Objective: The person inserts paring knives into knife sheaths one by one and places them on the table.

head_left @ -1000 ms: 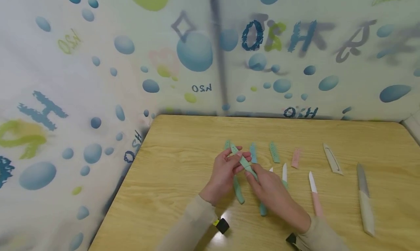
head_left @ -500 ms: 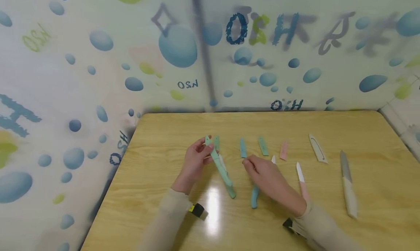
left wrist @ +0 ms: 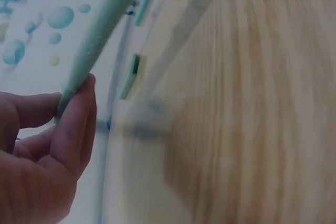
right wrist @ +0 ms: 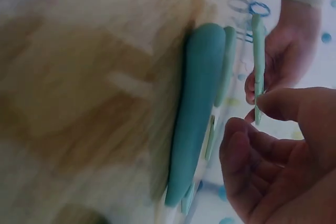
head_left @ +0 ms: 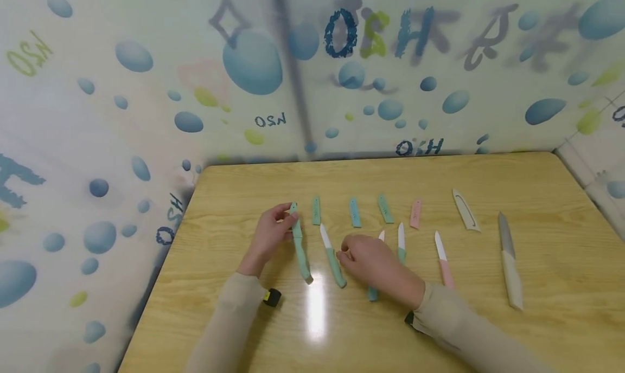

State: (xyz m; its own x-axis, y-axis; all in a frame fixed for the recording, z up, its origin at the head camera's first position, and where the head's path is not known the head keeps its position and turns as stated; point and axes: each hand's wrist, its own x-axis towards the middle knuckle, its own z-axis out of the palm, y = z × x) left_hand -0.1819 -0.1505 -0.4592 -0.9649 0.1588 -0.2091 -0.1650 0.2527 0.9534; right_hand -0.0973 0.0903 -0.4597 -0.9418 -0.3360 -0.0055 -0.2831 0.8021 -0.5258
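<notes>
My left hand (head_left: 267, 235) pinches a green paring knife (head_left: 300, 255) by its sheathed end, thumb over fingers. The blade is hidden in the green sheath; the handle hangs toward me, seen close in the left wrist view. My right hand (head_left: 378, 264) hovers with loosely curled fingers and nothing between them. Beside it lies a bare green-handled knife (head_left: 333, 259) with a white blade. Partly under that hand is a blue-handled knife (head_left: 373, 294), whose handle (right wrist: 197, 114) fills the middle of the right wrist view. Another green-handled knife (head_left: 401, 249) lies just beyond the hand.
Along the back lie a green sheath (head_left: 316, 210), a blue sheath (head_left: 355, 213), another green sheath (head_left: 385, 208), a pink sheath (head_left: 415, 214) and a white sheath (head_left: 465, 210). A pink-handled knife (head_left: 446, 270) and a larger cream-handled knife (head_left: 510, 270) lie bare to the right.
My right hand has let go of the sheathed green knife and drawn back to the right. My left hand has carried that knife leftward, away from the bare green-handled knife.
</notes>
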